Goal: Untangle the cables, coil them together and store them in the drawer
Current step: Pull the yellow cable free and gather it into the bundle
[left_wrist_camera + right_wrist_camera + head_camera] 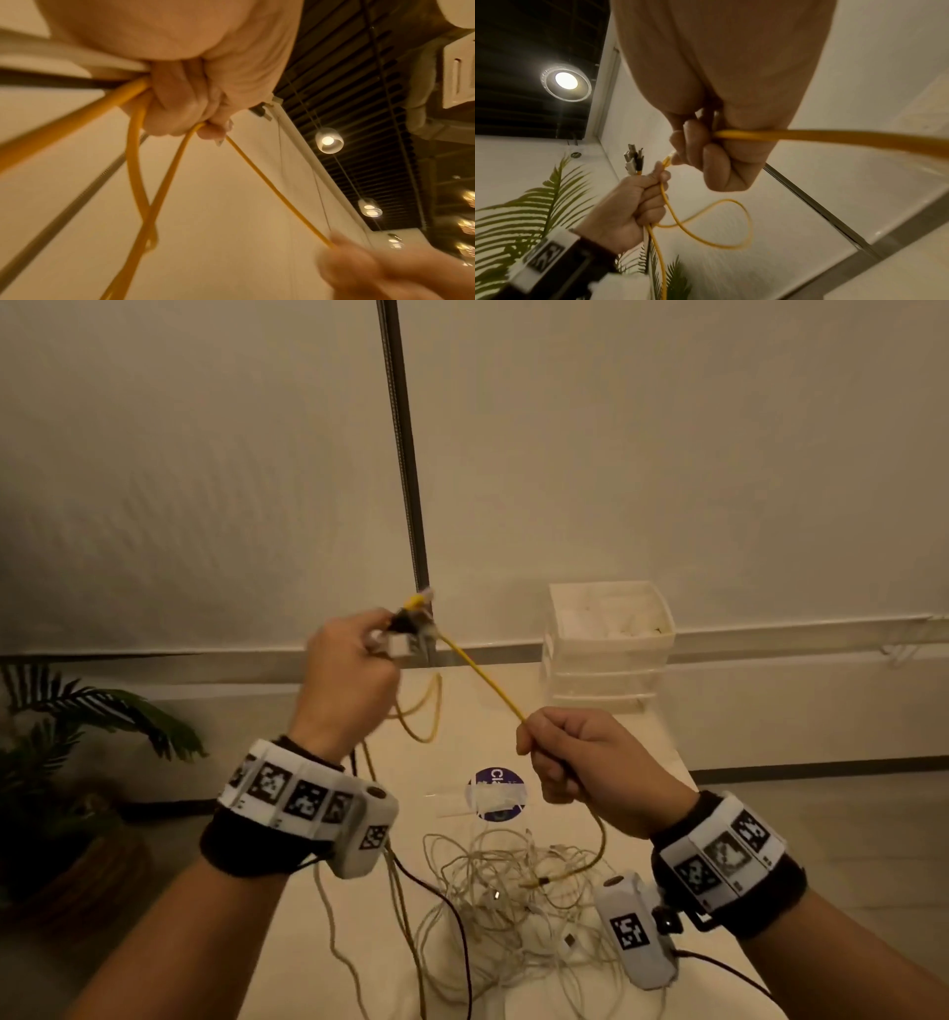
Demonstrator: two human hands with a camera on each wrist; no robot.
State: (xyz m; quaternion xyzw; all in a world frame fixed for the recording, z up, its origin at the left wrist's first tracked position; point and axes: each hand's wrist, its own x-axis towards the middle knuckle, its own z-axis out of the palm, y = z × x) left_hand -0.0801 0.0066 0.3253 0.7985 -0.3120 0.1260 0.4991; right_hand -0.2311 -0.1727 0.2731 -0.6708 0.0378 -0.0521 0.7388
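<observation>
Right now my left hand (354,660) grips the gathered plug ends and my right hand (580,765) pinches the yellow cable (485,680) taut between them; I should feed slack gently from the tangle (513,891) on the bench (647,762), forming even loops.

Left hand (180,91) fingers (180,109) curled round yellow cable (270,186) (several strands); right hand (372,272) grips far end.
</observation>
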